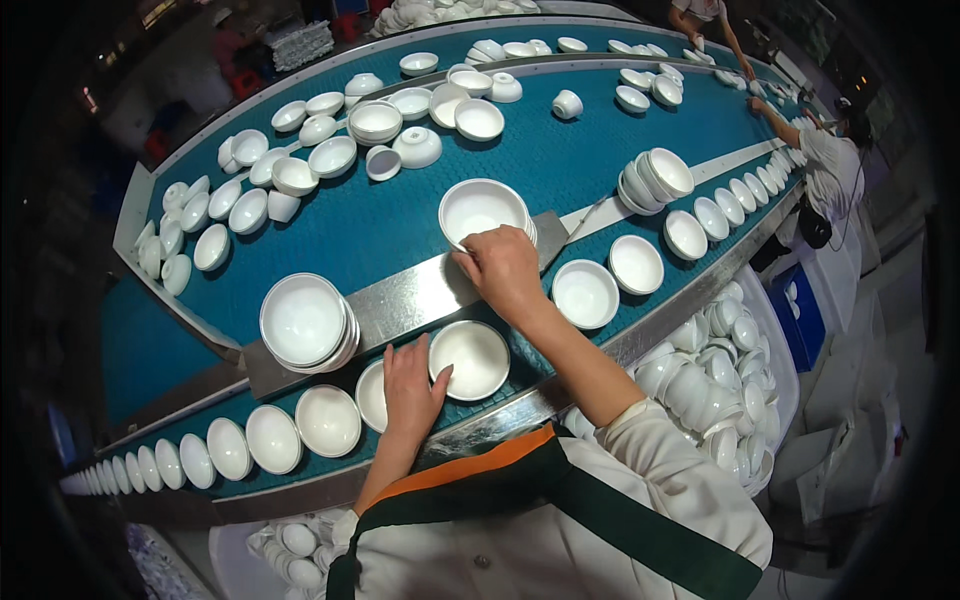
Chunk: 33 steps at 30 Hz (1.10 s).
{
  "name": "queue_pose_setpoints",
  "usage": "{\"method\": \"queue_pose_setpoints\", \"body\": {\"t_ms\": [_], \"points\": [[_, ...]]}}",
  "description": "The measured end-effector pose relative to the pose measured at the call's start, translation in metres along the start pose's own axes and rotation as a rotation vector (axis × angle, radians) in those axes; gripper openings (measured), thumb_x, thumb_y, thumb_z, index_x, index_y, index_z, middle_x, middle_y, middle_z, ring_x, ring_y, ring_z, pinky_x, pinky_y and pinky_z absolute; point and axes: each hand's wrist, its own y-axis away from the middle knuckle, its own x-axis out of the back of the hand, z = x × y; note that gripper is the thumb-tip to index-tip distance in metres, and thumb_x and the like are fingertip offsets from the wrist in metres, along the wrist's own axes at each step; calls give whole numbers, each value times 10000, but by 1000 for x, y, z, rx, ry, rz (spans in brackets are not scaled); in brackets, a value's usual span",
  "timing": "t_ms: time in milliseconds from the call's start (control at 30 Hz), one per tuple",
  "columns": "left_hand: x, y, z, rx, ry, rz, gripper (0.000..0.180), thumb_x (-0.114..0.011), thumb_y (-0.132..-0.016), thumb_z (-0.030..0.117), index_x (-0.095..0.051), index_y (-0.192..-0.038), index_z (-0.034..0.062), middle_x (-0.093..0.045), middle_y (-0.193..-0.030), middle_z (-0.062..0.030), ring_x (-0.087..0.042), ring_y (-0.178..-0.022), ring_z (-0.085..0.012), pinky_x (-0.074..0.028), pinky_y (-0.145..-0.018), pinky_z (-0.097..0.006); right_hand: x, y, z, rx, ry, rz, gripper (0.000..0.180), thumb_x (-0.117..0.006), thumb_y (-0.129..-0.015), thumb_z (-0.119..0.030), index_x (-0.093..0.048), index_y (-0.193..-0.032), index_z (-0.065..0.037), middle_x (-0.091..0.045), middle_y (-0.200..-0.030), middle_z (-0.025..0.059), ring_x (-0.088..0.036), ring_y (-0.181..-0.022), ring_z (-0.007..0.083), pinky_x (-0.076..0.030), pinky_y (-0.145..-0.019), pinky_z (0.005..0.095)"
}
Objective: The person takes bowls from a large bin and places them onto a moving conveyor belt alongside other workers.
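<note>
My right hand (503, 272) pinches the near rim of a white bowl (484, 208), the top one of a short stack at the metal divider plate. Its thumb is bent under the fingers. Lower left, my left hand (410, 388) rests over the narrow front belt, fingers outstretched and thumb apart. That thumb overlaps the left edge of a single white bowl (472, 362); whether it presses on the bowl I cannot tell. Another bowl (371, 396) is partly hidden behind the left hand. A taller bowl stack (304, 320) stands on the plate's left end.
Single bowls line the front belt (380, 447) on both sides. The wide blue-green belt (400, 220) carries scattered bowls beyond the metal plate (410, 300). Another bowl stack (655, 180) stands right. A white tub (775, 430) heaped with bowls sits below; co-workers (830, 170) reach in far right.
</note>
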Motion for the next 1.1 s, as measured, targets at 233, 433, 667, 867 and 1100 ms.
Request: {"method": "queue_pose_setpoints", "body": {"t_ms": [233, 433, 667, 867, 1100], "points": [[-19, -4, 4, 193, -112, -151, 470, -550, -765, 22, -475, -1224, -41, -568, -997, -212, -507, -996, -341, -290, -1023, -490, 67, 11, 19, -331, -664, 57, 237, -640, -842, -214, -653, -949, -3, -650, -832, 132, -626, -716, 237, -481, -649, 305], [-30, -50, 63, -26, 68, -4, 515, -653, -774, 147, -472, -1219, -38, -535, -1071, -219, -490, -1043, -370, -303, -1003, -493, 112, 73, 53, -403, -688, 111, 206, -662, -818, -123, -644, -970, 16, -650, -910, 112, -613, -762, 181, -472, -668, 278], [-104, -90, 104, 193, 254, -297, 514, -632, -817, 234, -459, -1227, -24, -596, -775, -129, -552, -803, -328, -385, -841, -432, 145, 113, 113, -729, -563, 220, 238, -643, -862, -189, -637, -993, 9, -634, -804, 21, -539, -722, 60, -438, -663, 210], [-96, -96, 92, 245, 163, -403, 387, -526, -751, 70, -480, -1131, 15, -608, -882, -256, -565, -844, -424, -409, -795, -498, 162, 134, 194, -841, -495, 338, 262, -623, -878, -231, -632, -970, 15, -621, -754, 33, -512, -674, 62, -425, -619, 223], [-56, -76, 105, 62, -29, -165, 567, -671, -687, 39, -463, -1205, -57, -524, -1115, -223, -466, -1055, -387, -342, -944, -470, 154, 131, 220, -954, -728, 331, 239, -576, -913, -239, -618, -902, -4, -550, -718, -34, -462, -658, 38, -369, -588, 198]]}}
